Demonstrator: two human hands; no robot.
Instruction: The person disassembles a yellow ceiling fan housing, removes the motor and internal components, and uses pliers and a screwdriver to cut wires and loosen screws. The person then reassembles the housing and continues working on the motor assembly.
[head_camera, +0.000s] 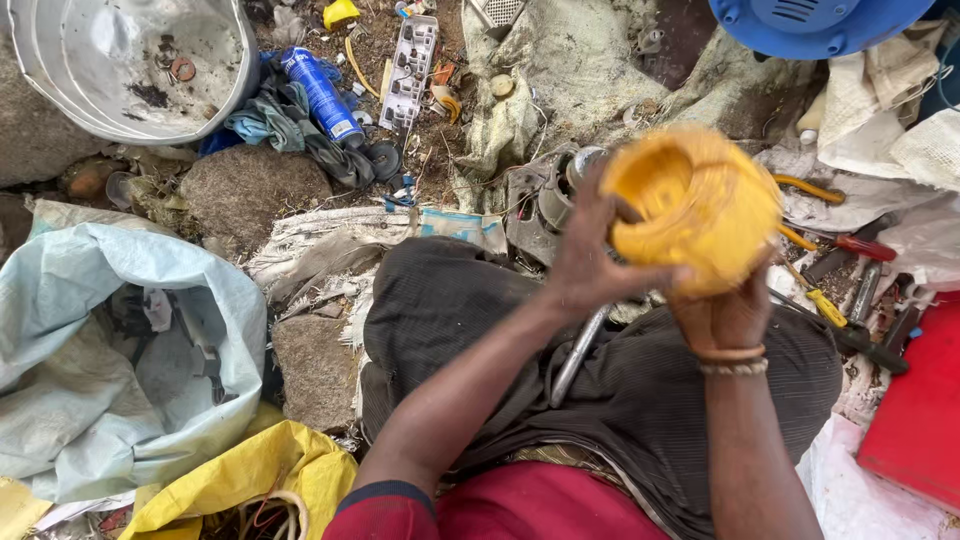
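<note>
A round yellow plastic housing, hollow and open toward me, is held up in front of my lap by both hands. My left hand grips its left rim, with fingers reaching over the edge. My right hand cups it from below; that wrist wears thin bracelets. The housing looks blurred. A metal rod lies across my dark trousers under the hands.
Left: a pale sack, a yellow bag, stones and a white basin. Ahead lie a blue spray can, a white switch board and metal parts. Right: pliers and screwdrivers, a red box, a blue fan housing.
</note>
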